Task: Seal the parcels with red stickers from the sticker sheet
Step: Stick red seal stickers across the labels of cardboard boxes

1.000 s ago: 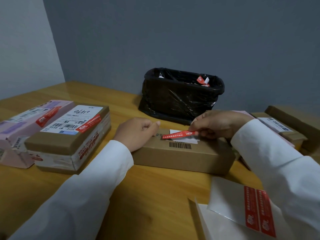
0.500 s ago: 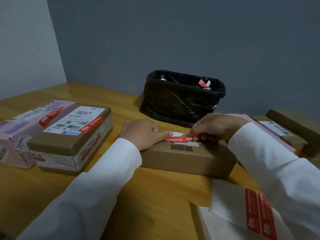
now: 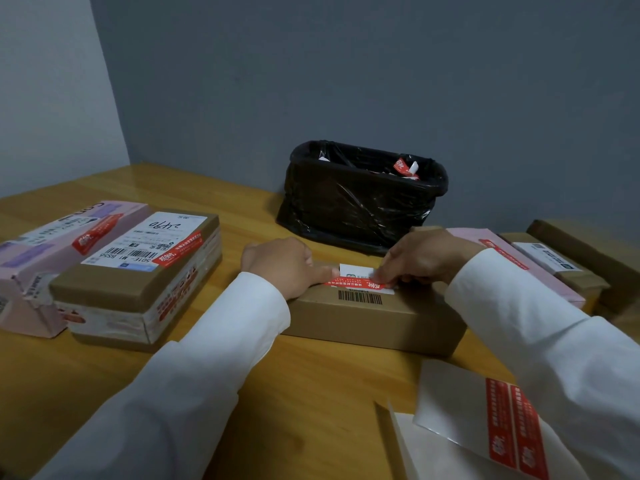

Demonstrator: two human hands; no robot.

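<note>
A flat brown parcel with a white label and a barcode lies mid-table. Across that label lies a red sticker. My left hand rests on the parcel's left end, one straight digit pressing the sticker's left tip. My right hand pinches the sticker's right end, low against the parcel top. The white sticker sheet lies at the near right, with two red stickers left on it and partly hidden by my right sleeve.
Two parcels with red stickers on them sit at the left: a taped brown one and a pink one. A black-lined bin stands behind the parcel. More parcels are stacked at the right on the wooden table.
The red sticker has come down from above the parcel onto its label. My left hand has slid right onto the sticker's left end, while my right hand has lowered with the other end.
</note>
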